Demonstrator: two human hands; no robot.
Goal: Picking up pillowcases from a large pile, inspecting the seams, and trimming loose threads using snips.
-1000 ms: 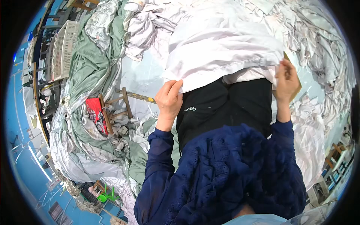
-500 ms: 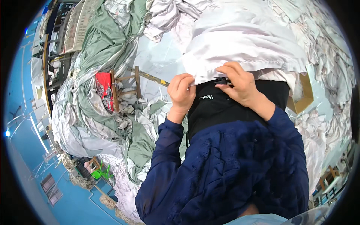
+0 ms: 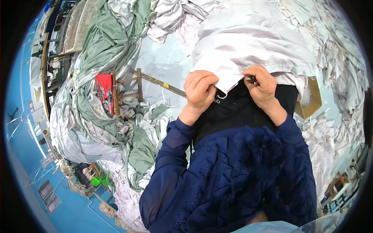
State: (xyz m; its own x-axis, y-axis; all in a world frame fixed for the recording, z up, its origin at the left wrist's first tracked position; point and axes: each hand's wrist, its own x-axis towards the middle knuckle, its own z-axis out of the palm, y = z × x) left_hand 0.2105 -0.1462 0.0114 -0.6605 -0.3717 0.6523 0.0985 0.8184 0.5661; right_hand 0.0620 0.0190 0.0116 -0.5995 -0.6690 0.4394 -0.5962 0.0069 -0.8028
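Note:
A large white cloth [image 3: 256,42] lies across my lap, its hemmed edge toward me. My left hand [image 3: 199,91] is closed, pinching the cloth near a corner at the hem. My right hand [image 3: 261,87] pinches the same hem a short way to the right. Tucked within its curled fingers is a small black tool [image 3: 252,80], mostly hidden; it resembles thread snips. Between the two hands the edge is drawn up, and a small loop hangs from the corner. Below the cloth, a black apron [image 3: 237,112] covers my lap.
Heaps of green and white fabric [image 3: 105,42] lie on the left, around a wooden stool [image 3: 128,89] with a red cloth [image 3: 105,93]. At right stands an open cardboard box [image 3: 311,101], beside piled white cloth [image 3: 338,58]. A green plastic chair [image 3: 101,178] stands farther off.
My right hand has moved right and closed on the hem; its black tool pointed out between the fingers before. My left hand shifted right, and the cloth's corner now folds down between the hands.

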